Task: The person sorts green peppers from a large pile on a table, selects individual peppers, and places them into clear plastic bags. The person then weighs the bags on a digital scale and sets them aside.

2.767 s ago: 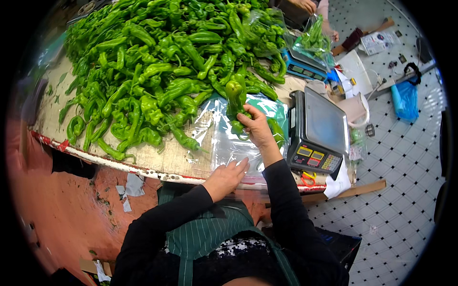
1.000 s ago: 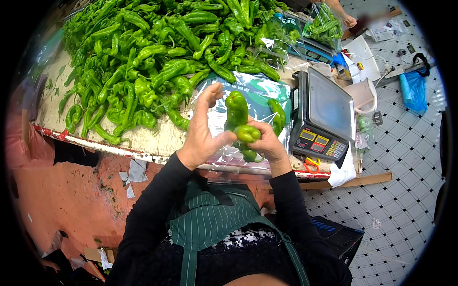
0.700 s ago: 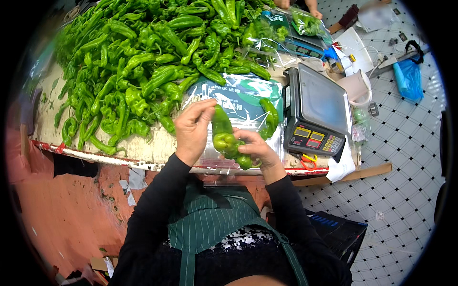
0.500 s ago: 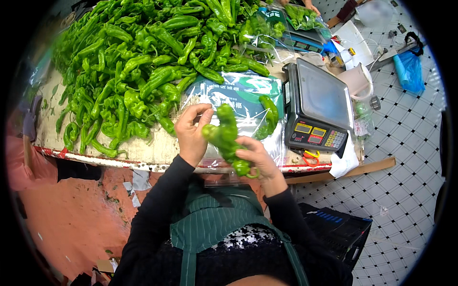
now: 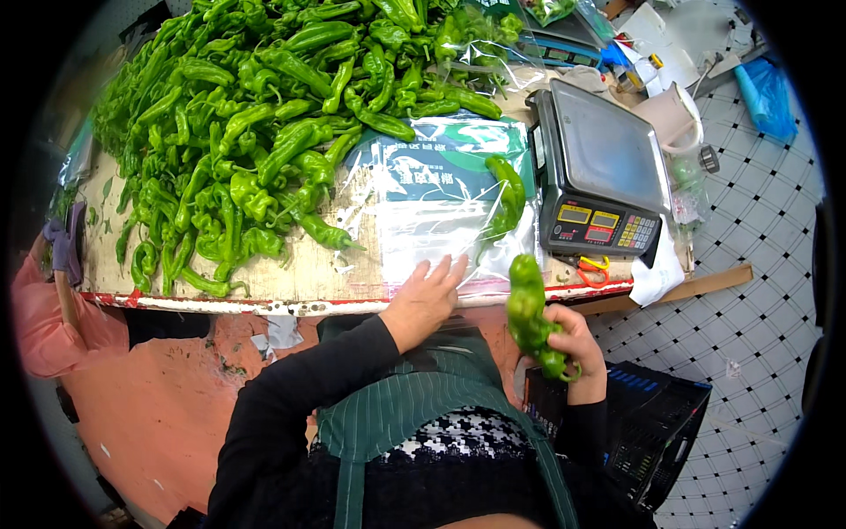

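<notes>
My right hand [image 5: 579,349] grips a green pepper [image 5: 526,304] by its stem end, out past the table's near edge at the right. With fingers spread, my left hand [image 5: 426,300] touches the near edge of a clear plastic bag [image 5: 414,238] with a dark green printed top, which lies flat on the table. Another green pepper [image 5: 506,199] rests on the right side of that bag. A large heap of green peppers [image 5: 256,132] covers the table to the left and beyond the bag.
A weighing scale [image 5: 608,167] stands right of the bag, with orange-handled scissors [image 5: 590,270] at its front. Behind it are a second scale [image 5: 564,48] and a pale pitcher [image 5: 671,119]. A black crate [image 5: 656,423] sits on the tiled floor at the right.
My right hand has carried its pepper right and toward me. My left hand has come away from the pepper and down to the bag's near edge. The view has shifted slightly.
</notes>
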Tool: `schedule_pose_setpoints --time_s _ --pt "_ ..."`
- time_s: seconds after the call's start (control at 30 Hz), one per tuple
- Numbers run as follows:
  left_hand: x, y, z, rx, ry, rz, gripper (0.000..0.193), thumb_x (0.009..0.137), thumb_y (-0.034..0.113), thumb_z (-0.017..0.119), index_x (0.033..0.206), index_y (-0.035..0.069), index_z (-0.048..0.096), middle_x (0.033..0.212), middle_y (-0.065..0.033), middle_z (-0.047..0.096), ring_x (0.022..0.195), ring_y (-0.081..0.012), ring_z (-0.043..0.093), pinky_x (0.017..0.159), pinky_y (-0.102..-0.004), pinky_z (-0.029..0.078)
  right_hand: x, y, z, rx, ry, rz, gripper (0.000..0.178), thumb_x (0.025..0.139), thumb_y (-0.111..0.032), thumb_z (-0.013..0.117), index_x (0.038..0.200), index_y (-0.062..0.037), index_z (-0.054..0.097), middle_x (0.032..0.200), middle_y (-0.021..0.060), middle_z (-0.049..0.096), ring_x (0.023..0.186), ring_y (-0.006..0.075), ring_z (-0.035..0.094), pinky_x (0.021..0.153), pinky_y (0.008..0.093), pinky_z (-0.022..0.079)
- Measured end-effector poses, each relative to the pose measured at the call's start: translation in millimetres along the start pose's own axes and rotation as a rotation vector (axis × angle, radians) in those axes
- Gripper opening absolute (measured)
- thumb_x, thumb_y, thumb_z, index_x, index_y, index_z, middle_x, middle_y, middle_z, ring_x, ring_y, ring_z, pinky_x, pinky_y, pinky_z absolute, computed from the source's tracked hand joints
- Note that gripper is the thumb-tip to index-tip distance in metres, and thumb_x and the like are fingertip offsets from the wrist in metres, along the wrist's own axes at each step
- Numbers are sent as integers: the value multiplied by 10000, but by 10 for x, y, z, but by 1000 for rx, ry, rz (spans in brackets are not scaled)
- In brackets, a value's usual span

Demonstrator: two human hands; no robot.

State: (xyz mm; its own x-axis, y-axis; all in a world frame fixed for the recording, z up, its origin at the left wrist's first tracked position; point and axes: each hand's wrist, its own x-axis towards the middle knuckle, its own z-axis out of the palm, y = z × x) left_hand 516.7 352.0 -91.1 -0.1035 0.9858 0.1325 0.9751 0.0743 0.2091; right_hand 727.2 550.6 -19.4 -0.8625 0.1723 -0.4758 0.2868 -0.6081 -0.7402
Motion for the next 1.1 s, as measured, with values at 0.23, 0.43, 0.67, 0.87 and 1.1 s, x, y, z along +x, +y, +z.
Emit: schedule_pose_setpoints --time_s 0.23,0.43,0.67,0.87,1.1 --pt "115 -214 -124 15 149 -71 412 776 89 578 1185 59 616 1139 -92 577 877 -210 607 658 -315 498 16 264 91 -212 -128 52 189 795 -68 725 934 6 619 963 37 632 832 104 595 737 244 483" --pt "240 -381 -528 -296 114 -65 615 700 -40 611 1301 62 530 1169 -110 584 978 -304 633 785 -383 541 388 190 317 -139 -240 175 180 838 -84 709 973 -9 618 882 27 641 717 83 604 607 224 484" --pt "237 -351 -693 -228 25 12 693 734 -46 571 1403 -11 392 1365 -171 444 1050 -326 590 809 -387 547 462 348 266 -479 415 -175 148 828 -116 739 846 19 682 779 37 662 619 87 601 559 235 473" --pt "350 3 -568 -100 29 -14 660 757 17 581 1381 -89 393 1435 -203 380 871 -262 590 723 -324 563 717 317 713 -1191 804 -387 352 718 -277 777 858 28 672 880 196 654 821 340 654 750 417 506" --pt "313 -64 -549 -78 93 1 674 729 29 616 1358 -111 415 1518 -228 266 774 -246 588 621 -325 569 758 172 826 -1475 858 -319 329 756 -297 728 883 4 687 947 225 643 875 418 627 782 477 496"
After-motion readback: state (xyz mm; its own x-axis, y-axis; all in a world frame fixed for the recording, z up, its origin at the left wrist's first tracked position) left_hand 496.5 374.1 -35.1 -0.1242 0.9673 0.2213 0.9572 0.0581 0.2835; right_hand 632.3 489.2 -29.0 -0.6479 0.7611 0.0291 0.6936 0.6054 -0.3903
